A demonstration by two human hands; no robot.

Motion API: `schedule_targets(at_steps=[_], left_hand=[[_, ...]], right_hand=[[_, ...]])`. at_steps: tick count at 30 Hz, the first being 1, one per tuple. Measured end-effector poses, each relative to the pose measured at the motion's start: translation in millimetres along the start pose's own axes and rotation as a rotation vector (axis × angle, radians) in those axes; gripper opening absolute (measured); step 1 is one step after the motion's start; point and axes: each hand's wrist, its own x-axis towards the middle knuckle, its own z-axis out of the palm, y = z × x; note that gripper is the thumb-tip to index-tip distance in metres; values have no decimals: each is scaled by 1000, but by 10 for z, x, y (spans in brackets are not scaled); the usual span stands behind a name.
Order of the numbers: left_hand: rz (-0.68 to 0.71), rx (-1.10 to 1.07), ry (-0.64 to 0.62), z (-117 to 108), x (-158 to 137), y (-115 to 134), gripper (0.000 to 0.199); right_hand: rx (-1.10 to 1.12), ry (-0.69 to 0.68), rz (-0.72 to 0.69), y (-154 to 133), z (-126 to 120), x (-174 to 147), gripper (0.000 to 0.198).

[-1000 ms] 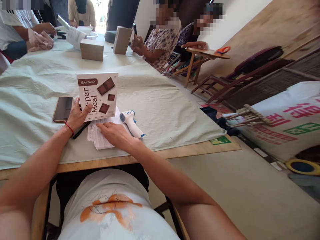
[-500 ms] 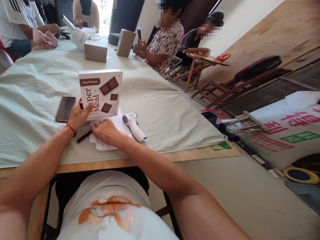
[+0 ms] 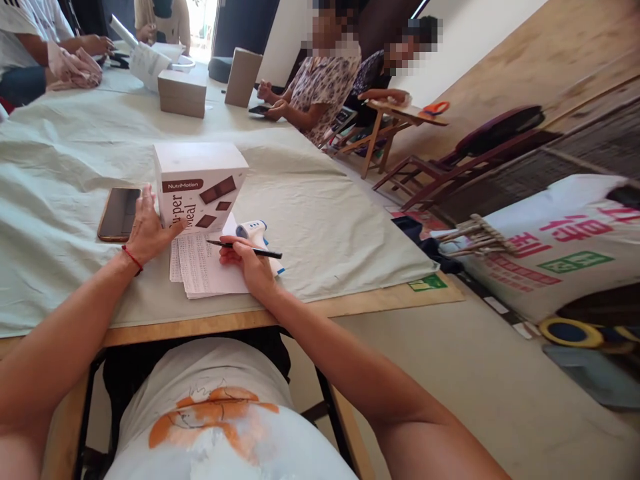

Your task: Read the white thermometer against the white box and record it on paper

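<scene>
A white NutriMotion box [image 3: 204,187] with brown chocolate pictures stands upright on the cloth, its top face showing. My left hand [image 3: 147,230] rests against the box's lower left corner, fingers stretched along the side and thumb across the front. Its fingers look spread rather than wrapped round the box. Between the fingers of my right hand [image 3: 245,261] is a black pen [image 3: 267,253], its tip pointing left over the printed sheets [image 3: 197,270]. Those sheets lie in front of the box. Partly hidden behind my right hand is a white and blue infrared thermometer [image 3: 254,231].
A phone [image 3: 119,215] lies left of my left hand. Farther back stand two brown cartons [image 3: 183,93] on the pale tablecloth [image 3: 295,200]. Several people sit around, one holding a phone [image 3: 260,109]. To the right are a chair [image 3: 450,160] and a printed sack [image 3: 555,247].
The box has gone from tilted in my left hand to upright on the table, and that hand's fingers have straightened. My right hand has picked up the pen and moved right.
</scene>
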Motion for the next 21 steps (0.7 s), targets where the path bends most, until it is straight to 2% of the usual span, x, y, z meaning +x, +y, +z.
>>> schedule_targets(at_steps=[2, 4, 6, 11, 14, 18, 21], left_hand=[[72, 59, 24, -69, -19, 124, 124], [152, 92, 43, -91, -47, 258, 133], [160, 125, 33, -54, -93, 357, 141], [-32, 138, -41, 142, -226, 370, 161], [-133, 172, -64, 193, -266, 290, 165], [-174, 207, -102, 189, -280, 211, 156], [-195, 234, -145, 185, -285, 188, 167]], right_hand=[[21, 52, 21, -1, 24, 42, 35], [-41, 95, 4, 0, 32, 56, 27], [-92, 114, -4, 3, 31, 49, 24], [-84, 61, -8, -10, 31, 14, 19], [-197, 66, -30, -37, 34, 11, 17], [-371, 80, -70, -50, 49, 32, 6], [-394, 71, -87, -31, 62, 38, 6]])
